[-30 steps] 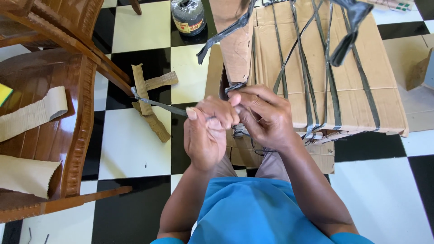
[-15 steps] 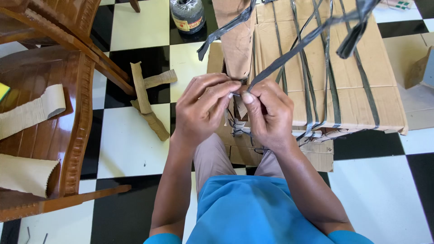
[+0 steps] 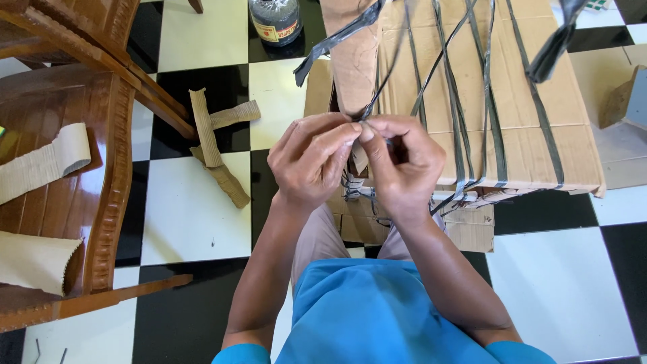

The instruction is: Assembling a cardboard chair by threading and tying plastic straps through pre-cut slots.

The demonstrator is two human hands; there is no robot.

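Head-worn view, steeply downward, close above hands point(image 3: 357, 165)

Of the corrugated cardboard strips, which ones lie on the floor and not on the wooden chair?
The crossed corrugated strips on the checkered floor, left of the left hand. The two other strips rest on the wooden chair.

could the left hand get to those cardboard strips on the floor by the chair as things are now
Probably yes. The cardboard strips lie on open floor just left of the left hand, with nothing between them. But that hand is pinching the black strap and would have to let go first.
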